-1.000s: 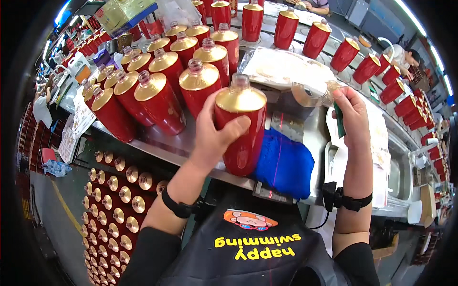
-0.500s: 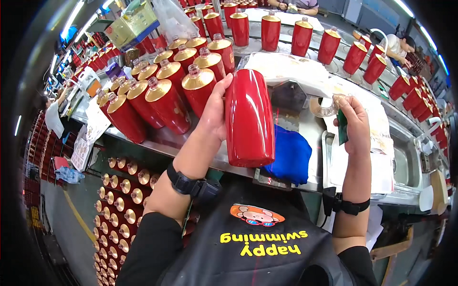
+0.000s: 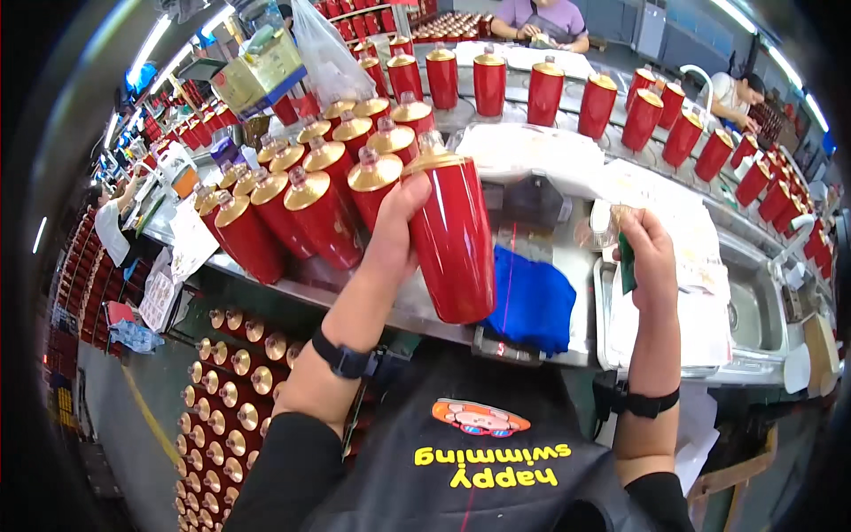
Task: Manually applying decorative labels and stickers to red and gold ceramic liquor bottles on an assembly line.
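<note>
Over a metal surface [image 3: 577, 259], the left hand [image 3: 396, 222] clamps a red bottle [image 3: 454, 244], seemingly for steadiness; the right hand [image 3: 653, 259] pinches a green strip [image 3: 628, 266].

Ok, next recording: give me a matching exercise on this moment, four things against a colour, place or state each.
Things:
1. Left hand
2. Right hand
3. Cloth
4. Sink

Descriptions:
A. Metal, to the right of both hands
B. Gripping a red bottle
C. Blue, between the two hands as seen from above
D. Holding a green piece

Pairs: 1-B, 2-D, 3-C, 4-A
</note>
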### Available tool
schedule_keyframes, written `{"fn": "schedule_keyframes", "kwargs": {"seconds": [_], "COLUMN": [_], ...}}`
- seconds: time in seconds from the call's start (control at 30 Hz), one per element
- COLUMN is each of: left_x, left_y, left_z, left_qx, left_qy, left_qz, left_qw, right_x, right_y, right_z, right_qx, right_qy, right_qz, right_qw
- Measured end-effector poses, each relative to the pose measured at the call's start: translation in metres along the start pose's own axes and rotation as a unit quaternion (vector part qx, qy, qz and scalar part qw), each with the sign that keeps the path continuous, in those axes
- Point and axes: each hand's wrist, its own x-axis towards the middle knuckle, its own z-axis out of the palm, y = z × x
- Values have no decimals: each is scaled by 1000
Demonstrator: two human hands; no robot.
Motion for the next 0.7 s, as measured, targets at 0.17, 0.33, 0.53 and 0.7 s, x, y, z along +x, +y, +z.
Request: {"fn": "schedule_keyframes", "kwargs": {"seconds": [0.17,0.33,0.53,0.7], "left_x": [-19,-25,-20,-16], "left_y": [-9,-18,-6,-7], "left_z": [-26,-46,-63,-68], "left_qx": [360,284,191,121], "left_qy": [-40,-44,-136,-161], "left_qz": [209,154,24,-25], "left_qw": [909,945,972,979], "right_x": [2,15,28,26], "right_y": [0,5,-18,-58], "right_z": [9,39,104,153], "right_qx": [-1,-26,-64,-35], "right_qy": [6,-45,-138,-211], "right_qz": [23,-36,-123,-193], "right_qw": [1000,998,981,957]}}
